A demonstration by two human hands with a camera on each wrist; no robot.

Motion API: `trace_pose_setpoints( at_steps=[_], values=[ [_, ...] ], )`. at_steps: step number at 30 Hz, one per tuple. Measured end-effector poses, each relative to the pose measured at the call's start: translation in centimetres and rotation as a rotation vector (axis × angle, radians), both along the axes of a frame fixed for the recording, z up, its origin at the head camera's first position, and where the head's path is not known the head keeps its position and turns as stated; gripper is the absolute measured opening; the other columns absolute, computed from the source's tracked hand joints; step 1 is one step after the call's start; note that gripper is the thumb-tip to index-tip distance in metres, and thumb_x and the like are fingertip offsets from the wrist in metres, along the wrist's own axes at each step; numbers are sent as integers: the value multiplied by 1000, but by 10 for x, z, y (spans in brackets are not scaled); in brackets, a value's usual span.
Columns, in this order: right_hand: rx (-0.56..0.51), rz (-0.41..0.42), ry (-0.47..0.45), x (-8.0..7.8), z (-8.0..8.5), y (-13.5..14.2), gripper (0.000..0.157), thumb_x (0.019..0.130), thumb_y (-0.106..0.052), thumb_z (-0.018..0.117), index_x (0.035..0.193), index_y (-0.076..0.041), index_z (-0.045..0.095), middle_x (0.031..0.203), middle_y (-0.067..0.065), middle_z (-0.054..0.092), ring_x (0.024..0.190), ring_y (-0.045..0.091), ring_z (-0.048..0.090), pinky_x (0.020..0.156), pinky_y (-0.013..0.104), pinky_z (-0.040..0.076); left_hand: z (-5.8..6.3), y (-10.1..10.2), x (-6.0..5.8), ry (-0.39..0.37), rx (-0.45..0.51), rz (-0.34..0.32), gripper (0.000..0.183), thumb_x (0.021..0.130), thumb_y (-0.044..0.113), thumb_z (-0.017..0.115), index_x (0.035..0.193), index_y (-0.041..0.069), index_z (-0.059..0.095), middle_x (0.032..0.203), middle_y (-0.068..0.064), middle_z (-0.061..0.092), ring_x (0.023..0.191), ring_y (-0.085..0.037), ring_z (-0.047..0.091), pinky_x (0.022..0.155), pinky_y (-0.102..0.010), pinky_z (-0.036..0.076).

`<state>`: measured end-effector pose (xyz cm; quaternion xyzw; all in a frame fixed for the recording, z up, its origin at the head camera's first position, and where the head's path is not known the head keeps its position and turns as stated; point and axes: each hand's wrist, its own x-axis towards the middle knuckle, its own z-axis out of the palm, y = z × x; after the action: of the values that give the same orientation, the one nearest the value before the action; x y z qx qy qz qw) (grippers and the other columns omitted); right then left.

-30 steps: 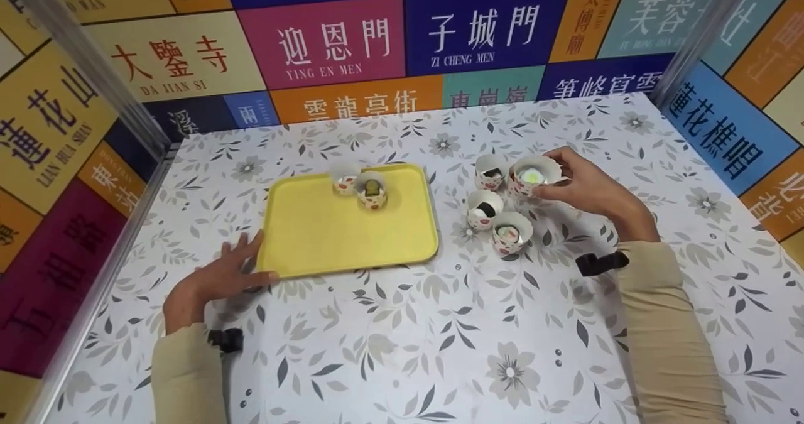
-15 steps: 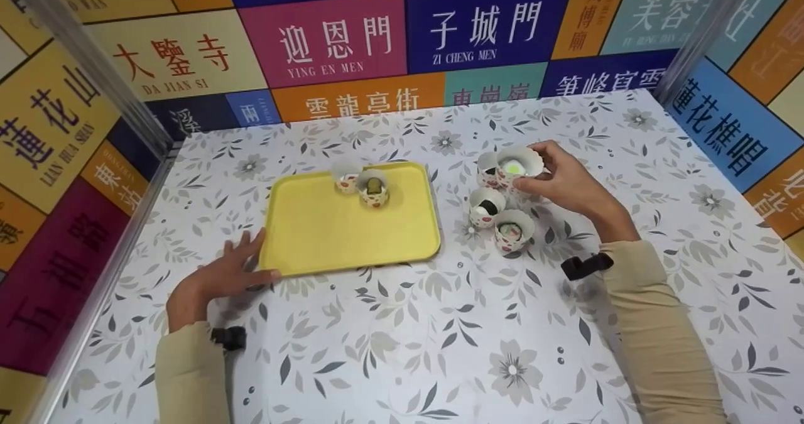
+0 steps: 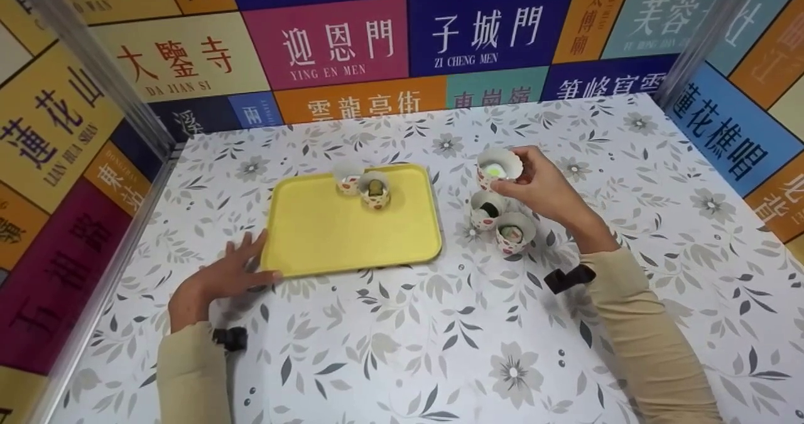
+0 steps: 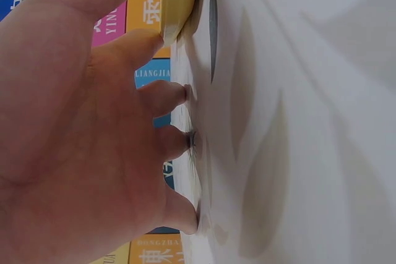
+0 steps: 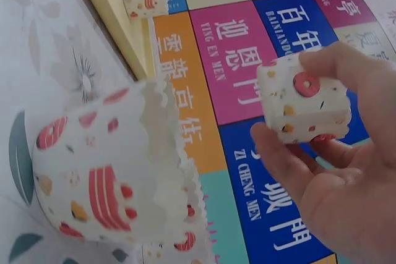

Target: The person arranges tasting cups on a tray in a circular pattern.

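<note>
1. Right hand [image 3: 545,191], right of centre in the head view: thumb and fingers clamped on the sides of a patterned paper cup.
2. Held cup [image 3: 499,159], upper right of centre: white, red-printed, scalloped rim; green-and-white item inside. In the right wrist view, at the right of the frame before the lettered wall [image 5: 232,66].
3. Left hand [image 3: 225,277], lower left of centre: fingers spread apart, thumb and forefinger touching the tray's left end.
4. Yellow tray [image 3: 314,242], centre left: flat, rounded corners, raised lip.
5. Two tray cups [image 3: 375,199], at the tray's upper right part, side by side; the nearer with a dark green-topped item.
6. Dark-strip cup [image 3: 482,221], just below the held cup: white item, dark band.
7. Pink-filled cup [image 3: 526,228], lower right beside it.
8. Leaf-print tabletop [image 3: 402,342], beneath all.
</note>
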<state>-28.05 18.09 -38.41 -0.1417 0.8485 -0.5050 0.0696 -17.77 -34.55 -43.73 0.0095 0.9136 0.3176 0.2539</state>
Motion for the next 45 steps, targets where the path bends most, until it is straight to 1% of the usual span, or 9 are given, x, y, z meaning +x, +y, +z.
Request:
trace_pose_setpoints(
  at_steps=[4,6,11,15,18,22,26,36,45],
  values=[
    [52,-23,24,3,0,-8,65,94,-31,70,146,-7,40,117,8,56,84,7,56,70,20,45,0,-1,1,-8,1,6,110,87,58,69,161,27,-6,165,-18,-22,147,-48,-29,112,-77,-11],
    [57,-26,24,4,0,-14,64,94,-32,70,145,-7,41,118,9,57,87,10,56,71,19,45,1,-2,1,-12,-2,9,110,87,59,69,161,27,-6,166,-17,-22,147,-48,-30,112,-77,-11],
    [74,-21,35,6,0,-30,63,92,-27,71,143,-5,43,131,13,57,105,19,58,78,18,50,4,-1,0,-6,-9,8,110,87,59,68,161,28,-7,166,-17,-22,147,-48,-30,111,-78,-12],
    [90,-20,35,8,1,-43,63,90,-24,73,142,-5,44,130,15,58,104,24,61,75,20,51,4,0,0,-3,-19,6,110,87,61,68,161,28,-7,166,-17,-22,148,-47,-29,111,-78,-10],
    [114,-25,3,9,0,-53,66,89,-27,74,144,-7,44,132,14,57,108,24,60,77,24,52,3,0,1,-3,-28,9,110,86,62,68,161,29,-6,166,-16,-21,148,-47,-28,112,-78,-9],
    [176,-39,-40,8,-1,-67,67,87,-33,75,143,-14,46,134,11,57,120,27,55,88,35,52,3,-1,1,1,-22,7,109,87,61,67,161,28,-6,166,-17,-21,148,-47,-28,112,-78,-10],
    [211,-19,-65,8,-3,-83,64,86,-35,76,140,-15,49,136,9,57,131,30,51,101,45,49,2,0,0,-6,-14,14,110,87,61,68,161,28,-6,166,-16,-22,148,-47,-29,112,-77,-12],
    [192,47,-85,12,-12,-118,66,85,-34,77,140,-12,48,136,12,57,130,30,52,103,44,49,1,1,0,-10,5,16,110,87,59,69,161,28,-6,165,-16,-23,146,-48,-31,111,-77,-14],
    [176,35,-48,15,-20,-139,59,82,-30,80,132,-11,53,128,12,62,120,29,58,103,42,48,1,2,0,7,-32,-13,107,89,60,66,161,25,-5,166,-20,-20,147,-50,-27,112,-79,-7]
  ],
)
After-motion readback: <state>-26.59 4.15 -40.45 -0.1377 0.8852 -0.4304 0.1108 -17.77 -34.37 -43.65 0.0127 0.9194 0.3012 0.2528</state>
